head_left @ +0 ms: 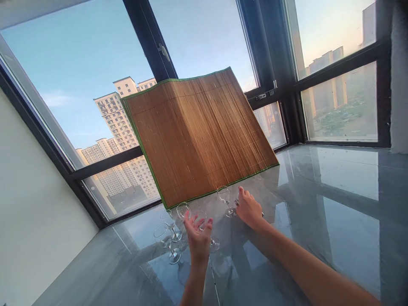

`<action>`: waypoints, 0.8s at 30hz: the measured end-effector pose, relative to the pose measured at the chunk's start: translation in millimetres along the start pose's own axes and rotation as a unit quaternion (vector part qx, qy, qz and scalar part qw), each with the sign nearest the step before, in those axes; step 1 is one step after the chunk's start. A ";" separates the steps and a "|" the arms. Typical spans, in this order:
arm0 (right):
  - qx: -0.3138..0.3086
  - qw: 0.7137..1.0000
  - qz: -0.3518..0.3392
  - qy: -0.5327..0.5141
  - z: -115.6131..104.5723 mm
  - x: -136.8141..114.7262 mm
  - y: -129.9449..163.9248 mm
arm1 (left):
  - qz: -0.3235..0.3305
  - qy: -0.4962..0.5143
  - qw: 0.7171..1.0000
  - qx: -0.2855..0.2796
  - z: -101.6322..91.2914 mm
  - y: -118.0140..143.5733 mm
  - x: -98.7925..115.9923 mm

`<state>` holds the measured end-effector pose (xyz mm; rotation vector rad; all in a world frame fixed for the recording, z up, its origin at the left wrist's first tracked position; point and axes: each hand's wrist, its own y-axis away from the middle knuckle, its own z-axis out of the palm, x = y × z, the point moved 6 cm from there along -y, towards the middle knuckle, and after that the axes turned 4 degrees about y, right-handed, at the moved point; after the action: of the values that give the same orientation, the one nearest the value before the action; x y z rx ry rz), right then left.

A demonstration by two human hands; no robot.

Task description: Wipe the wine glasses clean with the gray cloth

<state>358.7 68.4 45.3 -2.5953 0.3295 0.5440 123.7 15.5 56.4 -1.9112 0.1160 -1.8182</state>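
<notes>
Several clear stemmed wine glasses stand on the glossy grey surface. My left hand (198, 238) is raised with its fingers apart and curved, close to the bowl of one wine glass (214, 245); whether it touches the bowl I cannot tell. To its left stand more wine glasses (175, 256), grouped close together. My right hand (250, 209) has its fingers curled in, with glassy edges showing on both sides of it; most of what it holds is hidden. Just left of that hand, another wine glass (230, 212) stands upright.
A brown slatted bamboo mat (204, 136) with green edging leans upright against the windows behind the glasses. Dark window frames (267, 55) surround the corner. A white wall (38, 204) rises at the left. The grey surface (318, 238) reflects the windows.
</notes>
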 end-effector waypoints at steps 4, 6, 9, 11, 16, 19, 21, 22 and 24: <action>0.176 0.982 -0.018 -0.064 -37.2 -8.2 3.7 | -0.096 0.041 0.989 -0.104 22.0 6.3 -27.1; 0.250 0.960 -0.055 -0.115 -54.0 -16.0 11.1 | -0.105 0.042 0.982 -0.151 31.9 10.2 -31.4; 0.304 0.923 -0.136 -0.194 -69.2 -31.1 26.3 | -0.079 -0.002 0.985 -0.153 34.6 13.3 -28.4; 0.298 0.903 -0.191 -0.245 -71.3 -42.7 37.4 | -0.026 -0.079 0.989 -0.120 29.1 13.1 -21.1; 0.165 0.875 -0.361 -0.277 -59.4 -83.8 68.4 | 0.081 -0.292 0.951 -0.060 14.2 12.0 -4.4; 0.082 0.872 -0.428 -0.221 -50.3 -101.7 82.2 | 0.131 -0.377 0.913 -0.082 15.8 13.7 2.7; 0.053 0.878 -0.434 -0.195 -46.4 -104.7 83.6 | 0.162 -0.423 0.885 -0.103 20.8 16.4 6.0; 0.049 0.882 -0.429 -0.188 -45.4 -104.0 82.1 | 0.173 -0.437 0.876 -0.110 23.1 17.8 7.1; 0.066 0.891 -0.403 -0.197 -45.6 -98.3 75.4 | 0.181 -0.447 0.869 -0.109 25.3 19.5 8.7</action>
<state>261.4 -5.7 95.0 -2.1417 -0.7849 0.6678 154.1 2.5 56.8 -2.4864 0.3376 -0.5818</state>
